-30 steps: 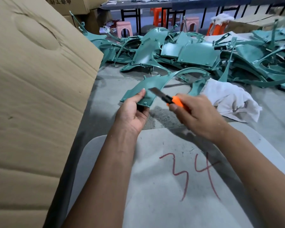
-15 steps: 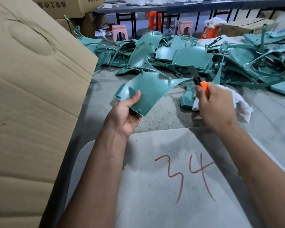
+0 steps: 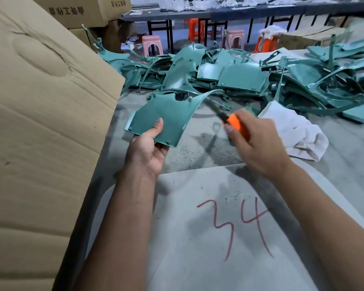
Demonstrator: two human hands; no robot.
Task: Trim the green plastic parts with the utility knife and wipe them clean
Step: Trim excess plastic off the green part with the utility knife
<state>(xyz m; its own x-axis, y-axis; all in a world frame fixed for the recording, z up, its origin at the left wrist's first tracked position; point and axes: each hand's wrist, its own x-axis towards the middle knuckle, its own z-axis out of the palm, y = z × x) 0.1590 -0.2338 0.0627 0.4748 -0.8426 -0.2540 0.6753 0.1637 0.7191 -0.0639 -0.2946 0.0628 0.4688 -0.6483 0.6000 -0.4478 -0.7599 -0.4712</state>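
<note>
My left hand [image 3: 148, 148] grips a green plastic panel [image 3: 166, 116] by its near edge, thumb on the upper face, and holds it up over the floor. My right hand [image 3: 259, 141] grips an orange utility knife [image 3: 235, 122]. Its blade points up-left toward the panel's curved right edge and is blurred by motion. A white cloth [image 3: 292, 131] lies crumpled on the floor just right of my right hand. A large pile of green plastic parts [image 3: 240, 76] spreads across the floor beyond.
A tall cardboard box [image 3: 40, 122] stands close on the left. A grey board [image 3: 219, 227] marked 34 in red lies under my forearms. More boxes, plastic stools [image 3: 151, 46] and a dark table stand at the back.
My right hand has brought the knife down and left toward the panel's right edge. My left hand has tilted the panel so its flat face shows more.
</note>
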